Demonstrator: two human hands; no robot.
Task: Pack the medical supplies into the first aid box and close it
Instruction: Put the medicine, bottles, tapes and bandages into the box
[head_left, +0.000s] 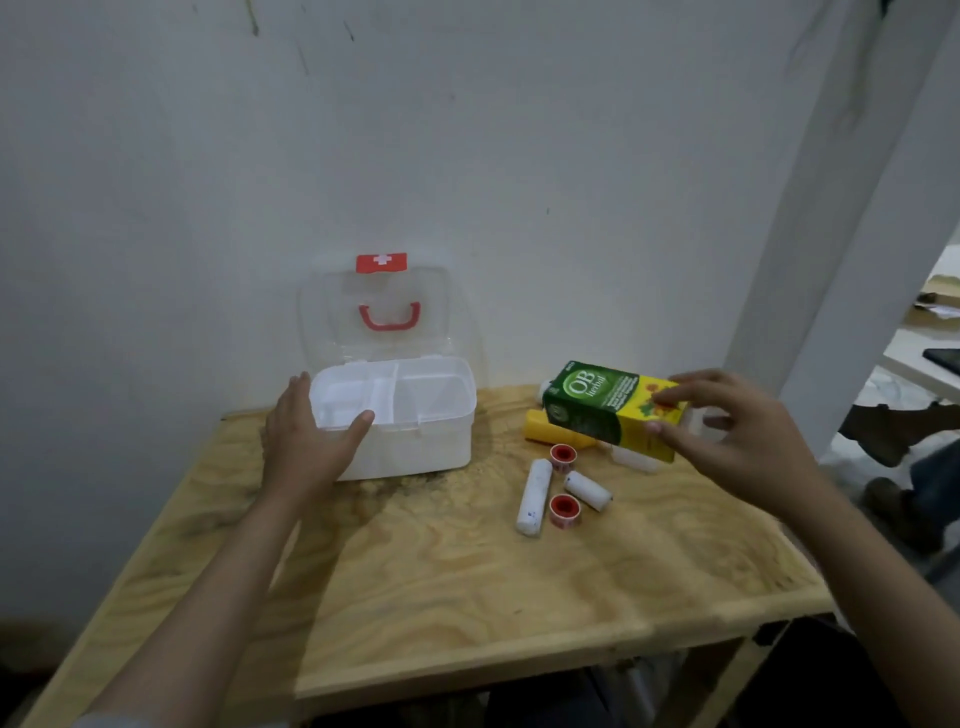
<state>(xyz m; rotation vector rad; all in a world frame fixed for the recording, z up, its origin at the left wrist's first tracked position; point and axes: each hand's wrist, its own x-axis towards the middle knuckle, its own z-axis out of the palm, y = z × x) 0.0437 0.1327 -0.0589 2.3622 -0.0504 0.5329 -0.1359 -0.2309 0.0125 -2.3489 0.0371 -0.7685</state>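
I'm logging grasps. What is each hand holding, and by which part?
The right hand pinches the green and yellow carton by its yellow end. The left hand holds nothing; it rests on the left front corner of the first aid box.

Grainy bare plywood worktop (441, 571); smooth white plastic first aid box (415, 441), clear glossy lid (332, 312); glossy printed cardboard carton (602, 405); matt cloth bandage rolls (534, 496).

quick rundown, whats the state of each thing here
first aid box, open, lid upright, tray empty
carton, lifted off table, pinched by right hand
left hand, resting on box's left front corner
long bandage roll, lying on table
short bandage roll, lying on table
two tape rolls, loose on table
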